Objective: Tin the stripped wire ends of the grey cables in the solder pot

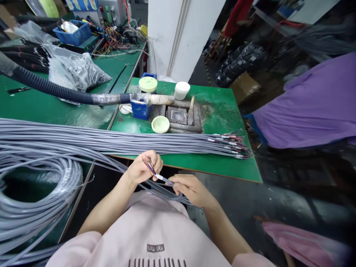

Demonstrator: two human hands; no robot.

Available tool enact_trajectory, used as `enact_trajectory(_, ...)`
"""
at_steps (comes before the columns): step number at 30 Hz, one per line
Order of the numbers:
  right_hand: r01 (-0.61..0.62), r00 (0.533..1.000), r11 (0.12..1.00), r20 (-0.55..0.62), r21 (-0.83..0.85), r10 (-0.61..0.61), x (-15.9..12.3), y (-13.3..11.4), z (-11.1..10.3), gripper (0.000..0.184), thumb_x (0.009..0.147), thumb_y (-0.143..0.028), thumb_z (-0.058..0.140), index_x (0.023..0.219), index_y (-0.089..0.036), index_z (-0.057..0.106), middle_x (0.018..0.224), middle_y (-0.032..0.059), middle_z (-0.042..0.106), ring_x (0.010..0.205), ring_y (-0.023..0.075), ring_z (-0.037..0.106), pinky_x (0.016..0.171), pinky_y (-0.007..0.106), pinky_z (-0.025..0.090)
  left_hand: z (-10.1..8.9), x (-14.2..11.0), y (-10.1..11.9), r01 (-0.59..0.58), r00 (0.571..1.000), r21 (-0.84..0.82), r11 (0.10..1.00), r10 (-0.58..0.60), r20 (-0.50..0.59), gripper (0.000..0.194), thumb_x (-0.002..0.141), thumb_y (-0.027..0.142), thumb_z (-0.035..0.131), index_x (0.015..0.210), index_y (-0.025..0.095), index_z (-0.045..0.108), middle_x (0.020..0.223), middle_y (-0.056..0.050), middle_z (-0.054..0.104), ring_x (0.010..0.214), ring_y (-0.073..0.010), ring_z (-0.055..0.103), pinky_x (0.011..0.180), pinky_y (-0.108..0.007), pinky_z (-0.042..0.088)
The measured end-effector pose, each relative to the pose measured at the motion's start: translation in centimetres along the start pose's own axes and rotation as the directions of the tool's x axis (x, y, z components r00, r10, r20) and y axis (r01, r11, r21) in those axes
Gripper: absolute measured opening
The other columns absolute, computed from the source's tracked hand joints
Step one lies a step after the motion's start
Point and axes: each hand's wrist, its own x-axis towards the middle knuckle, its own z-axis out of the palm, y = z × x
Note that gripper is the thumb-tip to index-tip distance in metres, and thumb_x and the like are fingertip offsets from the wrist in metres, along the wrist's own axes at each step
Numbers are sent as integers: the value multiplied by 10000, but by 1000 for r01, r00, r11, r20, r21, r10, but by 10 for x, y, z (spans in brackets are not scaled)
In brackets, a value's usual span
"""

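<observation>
My left hand [143,167] pinches the end of a grey multi-core cable [161,178], whose thin coloured conductors fan out between the fingers. My right hand [191,190] closes on the same cable a little further along, and the fingers hide part of it. Behind my hands, a long bundle of grey cables [139,143] lies across the green workbench [222,165], ending at the right in stripped red and dark wire ends [232,146]. A large coil of the grey cable [41,189] rests at the left.
Beyond the bundle stand a metal block with a square recess [178,115], a white cup [182,91] and a pale green dish [160,124]. A taped black corrugated hose [63,93] reaches across to a blue box [140,109]. A purple cloth [308,105] hangs at the right.
</observation>
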Motion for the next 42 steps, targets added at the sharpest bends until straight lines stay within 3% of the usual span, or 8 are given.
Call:
enact_trajectory(11,-21,998,990,57,138,13,1,3,-3,316,971,-308,405,936,-146,675,582,-16,571,554,99,496,567,219,395,-11,-9,19,23,996,440,898,-58,66,345,628,450,825,521,163,666,508,-31,486,525,-152,570,453,-260,488)
enact_trajectory(16,-47,998,989,56,142,39,2,2,-9,271,922,-298,508,1136,-176,621,656,-21,592,634,111,528,635,234,418,-4,-4,14,-12,1000,379,925,5,21,262,697,363,796,660,131,680,635,-20,566,421,-98,571,403,-211,464)
enact_trajectory(20,-52,980,990,-183,132,76,17,-9,1,782,723,-308,761,1399,-222,378,764,-39,552,639,102,516,625,230,436,8,8,-9,8,970,255,967,55,-237,236,625,248,840,682,113,655,627,-5,613,455,-107,608,447,-202,510)
enact_trajectory(24,-71,851,995,-515,75,100,35,-8,15,500,790,-306,679,1261,-216,538,635,-68,466,562,89,450,573,218,420,20,15,-29,-21,907,109,994,65,-417,276,603,274,852,678,113,642,620,1,640,521,-86,609,540,-192,533)
enact_trajectory(27,-61,777,996,-623,63,87,43,-2,17,302,838,-331,613,1114,-211,647,613,-46,514,543,99,475,561,235,439,27,18,-35,-95,872,92,991,128,-473,272,601,272,851,684,127,637,609,16,634,528,-78,593,555,-195,528)
enact_trajectory(34,-103,773,984,-634,-146,-13,60,-11,-15,267,879,-359,545,682,-196,623,635,11,577,590,139,524,585,272,436,27,26,-35,-205,785,312,928,346,-514,258,685,346,795,781,164,639,685,5,677,589,-100,620,628,-232,526)
enact_trajectory(37,-158,804,955,-594,-251,-23,82,-16,-46,285,851,-351,553,622,-183,564,576,-11,524,553,120,467,561,257,373,16,19,-25,-174,764,630,757,507,-399,178,767,304,726,889,196,655,822,-29,706,774,-156,660,776,-300,525)
enact_trajectory(42,-231,882,879,-471,-417,8,138,-1,-85,341,794,-303,556,498,-177,443,494,-39,386,522,96,362,540,254,265,-16,-1,-9,1,685,1000,-19,728,13,165,804,232,666,968,224,674,1038,-68,697,1071,-242,601,1078,-466,333)
